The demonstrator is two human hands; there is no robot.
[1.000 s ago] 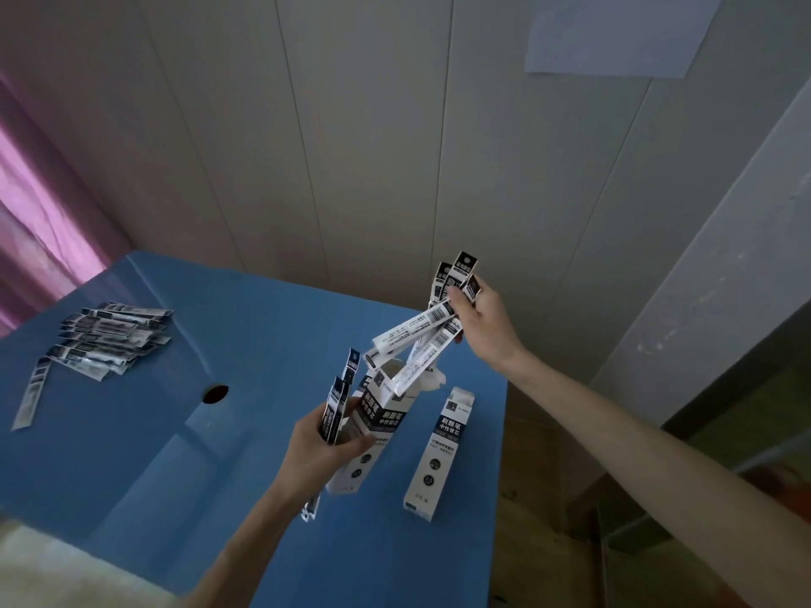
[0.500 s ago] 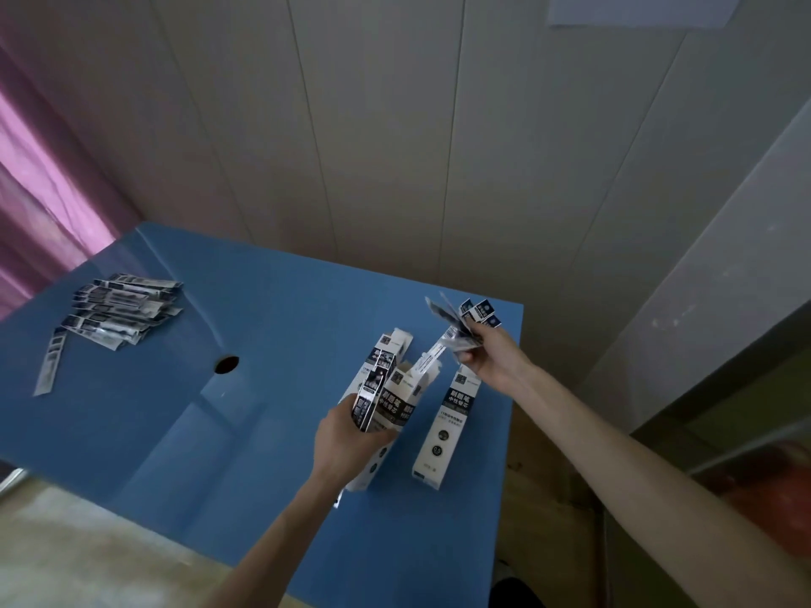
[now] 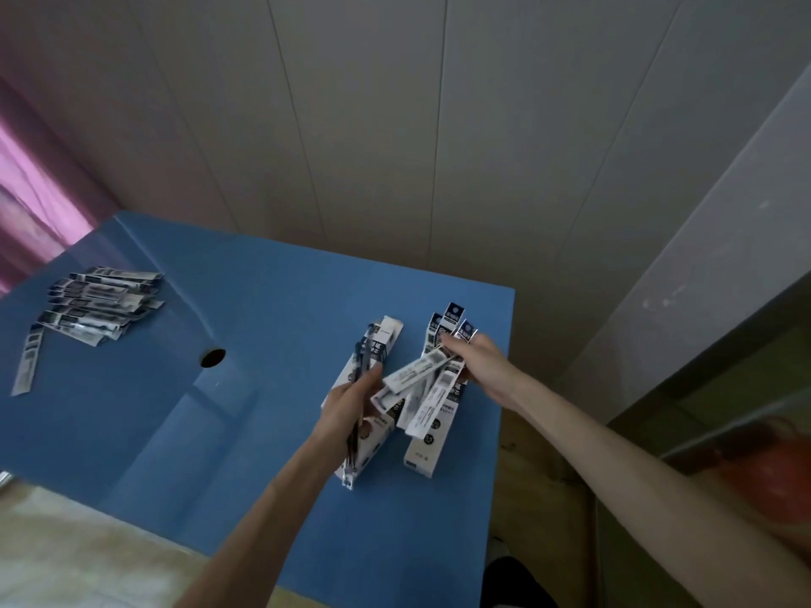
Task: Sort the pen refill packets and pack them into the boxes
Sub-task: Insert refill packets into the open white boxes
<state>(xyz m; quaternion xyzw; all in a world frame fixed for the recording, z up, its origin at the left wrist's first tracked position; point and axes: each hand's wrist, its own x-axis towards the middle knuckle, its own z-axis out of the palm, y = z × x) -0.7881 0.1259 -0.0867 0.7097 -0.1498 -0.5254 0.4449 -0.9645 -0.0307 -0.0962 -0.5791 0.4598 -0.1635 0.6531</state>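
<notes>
- our left hand (image 3: pixel 351 399) grips a few slim black-and-white pen refill packets (image 3: pixel 356 425) over the open white cardboard box (image 3: pixel 381 344) on the blue table (image 3: pixel 245 309).
- our right hand (image 3: pixel 480 366) pinches a fanned bunch of packets (image 3: pixel 421 375) above the second white box (image 3: pixel 428 449).
- we'd judge them light, thin, floppy and slick, so pinch mid-length.
- more packets piled (image 3: pixel 98 302) far left.

Counter (image 3: pixel 263 309) layout — a packet pile (image 3: pixel 98 307) lies at far left, a hole (image 3: pixel 213 357) between it and two boxes (image 3: pixel 432 436) lying side by side near the right edge, under both hands (image 3: pixel 351 401).
</notes>
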